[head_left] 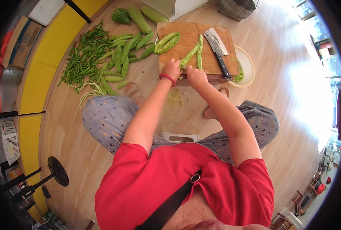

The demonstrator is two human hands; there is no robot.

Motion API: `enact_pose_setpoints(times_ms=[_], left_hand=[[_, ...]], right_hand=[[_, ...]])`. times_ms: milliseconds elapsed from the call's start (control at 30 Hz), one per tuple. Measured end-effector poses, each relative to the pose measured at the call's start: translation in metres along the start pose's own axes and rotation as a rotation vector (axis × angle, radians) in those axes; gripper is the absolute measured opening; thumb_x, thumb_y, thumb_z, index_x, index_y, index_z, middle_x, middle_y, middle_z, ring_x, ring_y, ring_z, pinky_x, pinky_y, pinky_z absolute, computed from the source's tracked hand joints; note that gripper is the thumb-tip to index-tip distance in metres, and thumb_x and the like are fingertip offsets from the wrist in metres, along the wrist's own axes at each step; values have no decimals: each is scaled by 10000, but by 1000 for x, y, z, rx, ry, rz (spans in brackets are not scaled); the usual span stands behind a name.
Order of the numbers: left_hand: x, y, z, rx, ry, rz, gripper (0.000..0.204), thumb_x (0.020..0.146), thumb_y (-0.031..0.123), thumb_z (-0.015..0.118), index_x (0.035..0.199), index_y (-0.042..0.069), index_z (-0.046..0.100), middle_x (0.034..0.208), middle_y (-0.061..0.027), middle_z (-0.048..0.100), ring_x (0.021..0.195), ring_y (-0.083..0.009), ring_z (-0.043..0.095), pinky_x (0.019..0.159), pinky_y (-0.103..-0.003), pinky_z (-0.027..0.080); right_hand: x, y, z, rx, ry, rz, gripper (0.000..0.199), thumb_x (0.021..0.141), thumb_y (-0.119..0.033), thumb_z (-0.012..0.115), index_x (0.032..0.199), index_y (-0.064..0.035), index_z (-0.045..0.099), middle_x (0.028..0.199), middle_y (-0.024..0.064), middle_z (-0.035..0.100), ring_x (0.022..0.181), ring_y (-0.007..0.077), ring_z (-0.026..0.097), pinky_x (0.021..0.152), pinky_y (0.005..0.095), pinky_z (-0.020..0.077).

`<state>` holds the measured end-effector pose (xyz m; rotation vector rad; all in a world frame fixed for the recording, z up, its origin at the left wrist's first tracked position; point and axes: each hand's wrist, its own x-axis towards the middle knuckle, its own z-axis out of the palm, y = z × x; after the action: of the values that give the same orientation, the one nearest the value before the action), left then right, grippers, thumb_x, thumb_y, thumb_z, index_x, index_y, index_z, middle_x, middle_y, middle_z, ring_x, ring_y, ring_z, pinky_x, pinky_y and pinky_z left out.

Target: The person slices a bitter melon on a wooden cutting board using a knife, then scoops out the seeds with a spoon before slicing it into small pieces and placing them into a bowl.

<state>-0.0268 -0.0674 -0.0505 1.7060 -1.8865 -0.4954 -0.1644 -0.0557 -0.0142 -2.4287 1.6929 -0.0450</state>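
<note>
A wooden cutting board (223, 35) lies in front of me. At its near edge, my left hand (171, 69), with a red band on the wrist, and my right hand (197, 78) are closed about the near end of a split bitter melon half (189, 56). The fingertips are partly hidden, and its pale inside faces up. Just right of it lies a narrow green bitter melon half (200, 50). Other bitter melon pieces (167, 43) rest at the board's left. A cleaver (218, 51) with a black handle lies on the right side.
Left of the board, green chillies (88, 51) and whole bitter melons (126, 53) cover the floor, with long beans (90, 92) nearer me. Large green gourds (139, 20) lie behind. A pale round basin (249, 67) stands partly under the board. Seeds and scraps (175, 96) lie below my hands.
</note>
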Motion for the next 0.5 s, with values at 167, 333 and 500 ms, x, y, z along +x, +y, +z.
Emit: enact_pose_setpoints(times_ms=[167, 333, 500], left_hand=[[6, -11, -3, -60, 3, 8, 238, 796, 105, 472, 999, 65, 590, 920, -149, 567, 862, -338, 565, 724, -429, 464], [29, -9, -30, -20, 246, 58, 241, 796, 99, 508, 1021, 60, 586, 897, -148, 561, 844, -332, 550, 727, -417, 462], [41, 5, -65, 39, 447, 116, 237, 763, 78, 553, 995, 58, 598, 901, -125, 576, 843, -306, 559, 739, -392, 467]], right_hand=[[-10, -3, 8, 159, 70, 50, 146, 829, -145, 410, 799, -31, 496, 692, 221, 606, 688, 374, 616, 620, 463, 482], [-8, 13, 5, 167, 64, 226, 186, 842, -159, 392, 797, -35, 523, 746, 215, 621, 734, 366, 622, 660, 446, 494], [-32, -9, 3, 93, -82, 43, 161, 842, -133, 381, 811, -33, 504, 738, 202, 618, 741, 359, 624, 662, 450, 491]])
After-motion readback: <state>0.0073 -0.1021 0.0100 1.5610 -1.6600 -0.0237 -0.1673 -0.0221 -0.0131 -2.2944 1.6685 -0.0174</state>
